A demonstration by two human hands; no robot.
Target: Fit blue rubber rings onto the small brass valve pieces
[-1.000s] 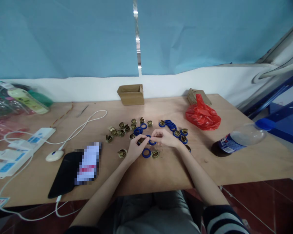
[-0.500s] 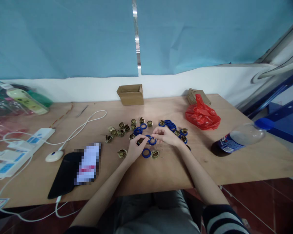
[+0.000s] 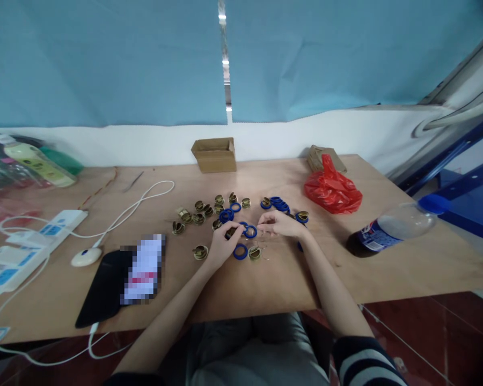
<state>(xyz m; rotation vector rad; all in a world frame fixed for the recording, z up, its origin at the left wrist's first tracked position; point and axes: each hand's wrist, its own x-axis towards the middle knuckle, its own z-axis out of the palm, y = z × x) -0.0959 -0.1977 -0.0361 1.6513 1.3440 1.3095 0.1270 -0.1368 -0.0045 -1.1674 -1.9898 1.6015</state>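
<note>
My left hand [image 3: 224, 242] is closed, thumb and fingertips pinched around a brass-coloured round fitting [image 3: 229, 234], mostly hidden by the fingers. My right hand [image 3: 282, 223] is just to its right with fingertips pressed together; whatever they hold is too small to make out. Between the hands lies a blue ring [image 3: 250, 231], close to the left fingertips. Nearer to me are another blue ring [image 3: 240, 251] and a brass-coloured fitting with an upright flap [image 3: 255, 253]. One more such fitting [image 3: 200, 252] sits left of my left hand.
Several brass-coloured fittings [image 3: 198, 219] and blue rings [image 3: 226, 215] lie beyond my hands. More blue rings [image 3: 280, 204] are at right. Around them are a cardboard box [image 3: 215, 158], a red plastic bag [image 3: 333, 192], a cola bottle [image 3: 394, 228], a phone [image 3: 145, 271] and a power strip [image 3: 36, 252].
My right hand has moved a little to the right, away from the blue ring and my left hand. My left hand stays closed on the fitting in nearly the same place.
</note>
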